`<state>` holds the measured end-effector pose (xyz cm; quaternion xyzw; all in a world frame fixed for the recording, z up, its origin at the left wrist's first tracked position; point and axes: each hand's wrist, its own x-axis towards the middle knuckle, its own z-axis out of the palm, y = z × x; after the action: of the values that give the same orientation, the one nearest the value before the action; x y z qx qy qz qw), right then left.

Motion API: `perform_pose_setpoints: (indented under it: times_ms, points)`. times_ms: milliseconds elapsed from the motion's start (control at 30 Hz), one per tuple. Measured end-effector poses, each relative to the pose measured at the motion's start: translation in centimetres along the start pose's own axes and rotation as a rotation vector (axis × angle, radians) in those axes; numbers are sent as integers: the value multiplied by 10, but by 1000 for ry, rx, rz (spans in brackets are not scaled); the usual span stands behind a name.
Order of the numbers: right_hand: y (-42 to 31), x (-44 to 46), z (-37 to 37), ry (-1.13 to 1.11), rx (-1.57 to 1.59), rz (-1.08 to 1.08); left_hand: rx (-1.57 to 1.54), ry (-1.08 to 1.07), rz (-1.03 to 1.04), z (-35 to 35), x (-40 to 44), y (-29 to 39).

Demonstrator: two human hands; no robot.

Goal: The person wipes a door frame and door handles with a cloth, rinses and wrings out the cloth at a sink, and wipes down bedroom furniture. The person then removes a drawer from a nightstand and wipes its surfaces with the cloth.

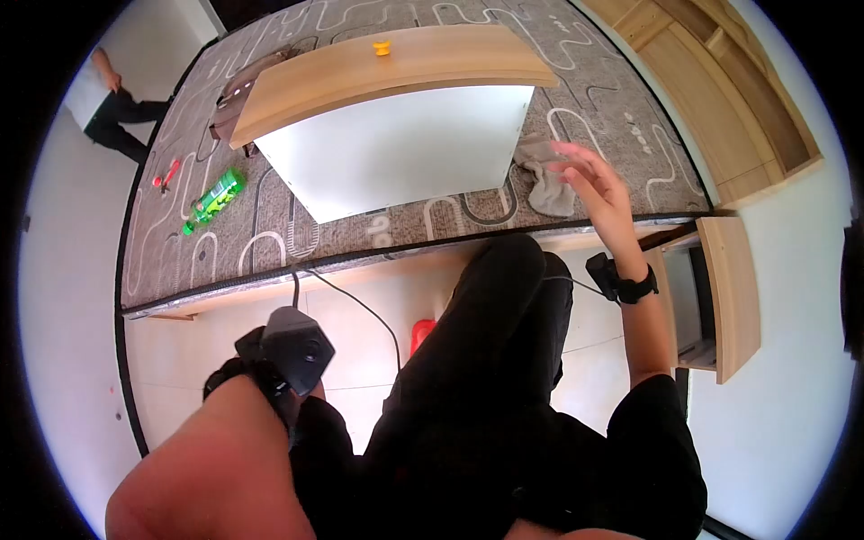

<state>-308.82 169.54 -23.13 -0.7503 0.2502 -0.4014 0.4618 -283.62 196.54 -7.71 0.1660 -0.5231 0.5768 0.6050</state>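
Observation:
My right hand [595, 184] is raised beside the drawer's right side, its fingers curved and slightly blurred. Between thumb and fingers it appears to hold a thin see-through piece [538, 151], whose kind I cannot make out. Just below the fingers lies a crumpled grey cloth [550, 194]. The drawer [396, 144] lies on the patterned mat, its white panel towards me and its curved wooden front [396, 79] on the far side, with a yellow knob [382, 49]. My left hand [317, 392] is low by my lap, mostly hidden behind the black wrist device; its fingers do not show.
A green bottle [214, 201] and a small red-handled tool [167, 175] lie left on the mat [360, 236]. Behind the drawer sits a brown bag [236, 99]. Wooden furniture [720, 108] stands right, an open drawer [731, 297] below it. Another person [117, 108] is far left. Black cables hang near my legs.

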Motion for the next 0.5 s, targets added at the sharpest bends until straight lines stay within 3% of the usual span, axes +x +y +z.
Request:
perform_pose_setpoints:
  times_ms: [200,267,333,400,433,467,500]
  points:
    - [-32,-15,1,-9,-19,-168,498,101,299,8,15,9]
    - [-47,-20,-1,-28,-81,-191,-774,59,146,7,4,31]
    - [-54,-23,-3,-32,-214,-231,-119,458,252,13,-3,31]
    - [-44,-19,-14,-32,-359,-287,-330,105,-11,-34,-54,44]
    - [-32,-17,-21,-23,-498,-326,-346,-236,-530,-49,-83,80]
    - [-12,-13,-31,20,-602,-360,-114,-1162,-705,-46,-61,79]
    - [10,-10,-42,36,-599,-361,-410,-935,-624,-30,-120,68]
